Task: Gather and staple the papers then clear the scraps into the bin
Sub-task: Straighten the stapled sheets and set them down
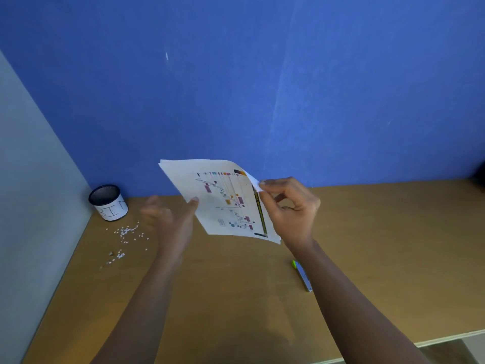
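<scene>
A small stack of printed papers (pixel 223 198) with coloured charts is held up above the wooden desk (pixel 236 285). My right hand (pixel 288 208) pinches the stack at its right edge, thumb and fingers curled around it. My left hand (pixel 170 219) is blurred, its fingers fairly straight, with the thumb tip touching the papers' left edge. Small white paper scraps (pixel 126 237) lie scattered on the desk at the left. A black mesh bin (pixel 108 202) with a white label reading BIN stands in the back left corner. A green and silver stapler (pixel 303 275) lies on the desk, partly behind my right forearm.
A blue wall (pixel 236 88) rises behind the desk and a grey panel (pixel 31 179) closes the left side. The desk's front edge (pixel 446 340) runs along the lower right. A dark object (pixel 480 174) shows at the far right edge.
</scene>
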Demonstrator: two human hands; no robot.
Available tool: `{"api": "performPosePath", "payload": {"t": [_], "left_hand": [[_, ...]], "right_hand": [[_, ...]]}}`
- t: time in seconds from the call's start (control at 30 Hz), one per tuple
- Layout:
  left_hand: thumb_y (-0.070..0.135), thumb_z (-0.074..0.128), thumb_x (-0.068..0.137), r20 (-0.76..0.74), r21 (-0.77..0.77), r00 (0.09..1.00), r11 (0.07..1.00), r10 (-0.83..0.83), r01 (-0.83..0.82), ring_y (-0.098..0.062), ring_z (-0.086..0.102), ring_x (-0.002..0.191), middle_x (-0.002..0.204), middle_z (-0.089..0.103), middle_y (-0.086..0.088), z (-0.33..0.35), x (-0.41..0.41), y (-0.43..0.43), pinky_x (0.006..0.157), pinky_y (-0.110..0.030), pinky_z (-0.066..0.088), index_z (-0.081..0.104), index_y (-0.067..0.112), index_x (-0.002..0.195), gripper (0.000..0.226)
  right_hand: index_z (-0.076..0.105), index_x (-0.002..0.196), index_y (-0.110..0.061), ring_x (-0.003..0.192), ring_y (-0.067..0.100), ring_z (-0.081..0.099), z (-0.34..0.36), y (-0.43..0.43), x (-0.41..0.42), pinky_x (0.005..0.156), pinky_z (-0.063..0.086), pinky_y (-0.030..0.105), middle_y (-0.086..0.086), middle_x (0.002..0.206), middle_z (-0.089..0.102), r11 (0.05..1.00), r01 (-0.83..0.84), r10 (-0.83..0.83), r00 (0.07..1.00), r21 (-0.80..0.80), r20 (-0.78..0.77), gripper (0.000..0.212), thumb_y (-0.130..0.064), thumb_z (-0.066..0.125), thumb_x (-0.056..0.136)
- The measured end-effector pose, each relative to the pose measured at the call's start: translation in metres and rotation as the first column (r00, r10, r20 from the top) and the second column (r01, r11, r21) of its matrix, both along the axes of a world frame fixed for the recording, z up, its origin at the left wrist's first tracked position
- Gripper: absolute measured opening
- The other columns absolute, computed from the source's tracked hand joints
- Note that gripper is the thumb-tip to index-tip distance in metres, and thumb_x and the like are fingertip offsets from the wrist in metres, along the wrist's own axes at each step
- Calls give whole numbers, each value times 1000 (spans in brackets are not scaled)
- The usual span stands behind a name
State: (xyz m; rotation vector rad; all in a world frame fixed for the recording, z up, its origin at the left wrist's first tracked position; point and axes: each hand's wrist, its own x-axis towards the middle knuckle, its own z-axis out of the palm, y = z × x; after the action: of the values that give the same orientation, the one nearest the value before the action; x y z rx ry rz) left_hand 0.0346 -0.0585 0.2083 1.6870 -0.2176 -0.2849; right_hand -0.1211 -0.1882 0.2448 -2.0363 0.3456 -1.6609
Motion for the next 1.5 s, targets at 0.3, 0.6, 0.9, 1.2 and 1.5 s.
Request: {"api": "performPosePath", "payload": {"t": [0.3,0.6,0.9,1.2,1.5], "left_hand": [[34,54,94,128,-200,836,812,-533,548,-6,63,76,82,74,0,72,-51,9,71,-10,46,72,21,85,25],[22,59,94,203,-196,822,801,-532,566,-6,61,70,68,68,2,75,-53,8,70,-16,46,68,6,77,25],[21,59,93,268,-181,817,807,-510,562,-7,59,68,64,64,5,77,-54,11,70,-20,46,67,20,69,25],[19,60,94,293,-146,850,858,-438,493,-8,56,66,60,62,7,75,-51,9,65,-18,44,64,14,68,26],[20,60,94,292,-151,865,873,-409,464,-12,57,66,61,62,4,74,-46,7,64,-17,44,65,9,71,26]], "right_hand": [[72,61,-2,61,21,68,4,7,3,49,47,36,6,68,70,929,115,-114,993,-351,25,20,-2,78,80],[73,78,-7,68,19,65,5,14,3,51,47,36,6,74,71,884,57,-75,997,-463,-19,9,0,79,79],[76,83,-1,66,17,62,9,22,3,60,49,23,7,76,70,915,79,-110,992,-395,-59,12,4,66,84],[76,85,-1,64,21,63,11,26,9,60,50,24,11,75,66,925,57,-98,991,-375,-92,11,7,69,81],[73,96,-4,75,19,65,4,25,14,61,53,31,9,87,68,947,20,-84,979,-321,-187,14,4,66,86]]}}
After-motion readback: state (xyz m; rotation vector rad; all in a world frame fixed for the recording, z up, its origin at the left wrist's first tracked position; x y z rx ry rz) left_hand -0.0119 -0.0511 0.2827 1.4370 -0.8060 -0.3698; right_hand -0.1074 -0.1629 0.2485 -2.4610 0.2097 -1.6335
